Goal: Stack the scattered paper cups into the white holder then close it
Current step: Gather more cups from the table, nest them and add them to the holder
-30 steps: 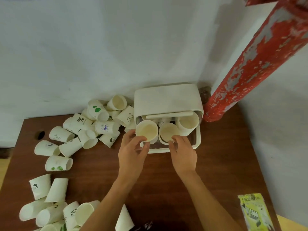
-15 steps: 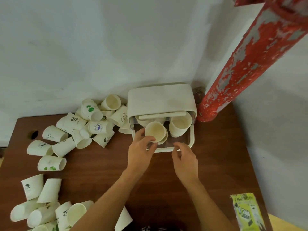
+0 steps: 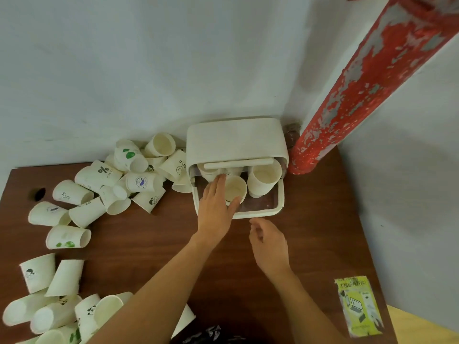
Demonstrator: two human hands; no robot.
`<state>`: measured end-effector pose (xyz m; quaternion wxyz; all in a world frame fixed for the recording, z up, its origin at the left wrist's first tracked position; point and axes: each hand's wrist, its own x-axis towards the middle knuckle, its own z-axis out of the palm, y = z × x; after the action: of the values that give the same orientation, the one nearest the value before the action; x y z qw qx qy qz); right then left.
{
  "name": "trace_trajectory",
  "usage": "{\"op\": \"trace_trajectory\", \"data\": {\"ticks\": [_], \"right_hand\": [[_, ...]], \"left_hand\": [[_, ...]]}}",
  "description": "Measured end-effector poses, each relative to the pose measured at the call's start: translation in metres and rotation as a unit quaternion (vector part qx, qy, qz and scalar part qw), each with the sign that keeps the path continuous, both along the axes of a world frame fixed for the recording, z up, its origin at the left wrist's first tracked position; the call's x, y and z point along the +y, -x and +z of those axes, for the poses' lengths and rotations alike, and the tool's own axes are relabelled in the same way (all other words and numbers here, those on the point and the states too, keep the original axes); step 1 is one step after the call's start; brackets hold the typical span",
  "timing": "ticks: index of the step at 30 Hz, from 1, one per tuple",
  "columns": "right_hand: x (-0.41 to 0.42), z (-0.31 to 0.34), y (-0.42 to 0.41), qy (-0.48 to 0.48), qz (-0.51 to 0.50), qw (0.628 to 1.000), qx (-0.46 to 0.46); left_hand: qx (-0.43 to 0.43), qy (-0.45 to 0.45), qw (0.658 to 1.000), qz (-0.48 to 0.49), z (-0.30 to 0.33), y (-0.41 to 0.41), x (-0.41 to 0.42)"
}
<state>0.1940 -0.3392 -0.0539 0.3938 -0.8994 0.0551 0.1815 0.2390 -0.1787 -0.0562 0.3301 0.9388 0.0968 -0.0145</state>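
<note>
The white holder (image 3: 237, 142) stands at the back of the brown table, its lid raised and its clear front tray (image 3: 259, 213) pulled open. My left hand (image 3: 214, 209) reaches into the tray and grips a paper cup (image 3: 236, 188) between thumb and fingers, mouth facing me. To its right, a second cup stack (image 3: 263, 180) lies in the holder. My right hand (image 3: 269, 242) hovers just in front of the tray, fingers loosely curled, holding nothing. Several loose cups (image 3: 139, 182) lie heaped left of the holder.
More cups (image 3: 49, 311) lie at the table's near left corner. A peeling red pillar (image 3: 360, 83) leans in beside the holder's right. A yellow packet (image 3: 357, 306) lies at the near right edge. Bare wood (image 3: 310, 244) shows right of my right hand.
My left hand moved the cup rightward and deeper into the tray, over the middle stack. My right hand let go of the tray's front and drew back toward me.
</note>
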Motion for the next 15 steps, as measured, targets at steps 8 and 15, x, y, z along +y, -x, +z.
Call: {"op": "trace_trajectory", "data": {"ticks": [8,15], "right_hand": [[0.011,0.008,0.023,0.008,0.024,1.000,0.014],[0.026,0.001,0.051,0.044,0.078,0.993,0.083]], "left_hand": [[0.088,-0.023,0.995,-0.028,-0.019,-0.010,0.002],[0.059,0.080,0.995,0.005,0.006,0.054,0.045]]}}
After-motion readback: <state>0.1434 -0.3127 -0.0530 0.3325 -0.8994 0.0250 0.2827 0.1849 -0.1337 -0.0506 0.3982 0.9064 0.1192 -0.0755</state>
